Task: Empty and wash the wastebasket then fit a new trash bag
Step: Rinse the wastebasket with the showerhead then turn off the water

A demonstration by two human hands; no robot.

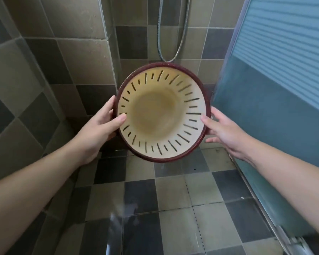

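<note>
Tight shower corner: tiled walls (pixel 66 57) left and behind, glass door (pixel 276 100) just right of the wastebasket (pixel 161 112); tiled floor (pixel 173 196) open below. One wastebasket held in mid-air, mouth toward camera: cream inside, slotted wall, dark red rim, stained bottom. Two hands: left hand (pixel 101 124) grips rim, right hand (pixel 223 131) grips opposite rim. One shower hose (pixel 170 30) behind.

Checkered tiled walls (pixel 66 52), floor (pixel 173 196), shower hose (pixel 180 30)
</note>
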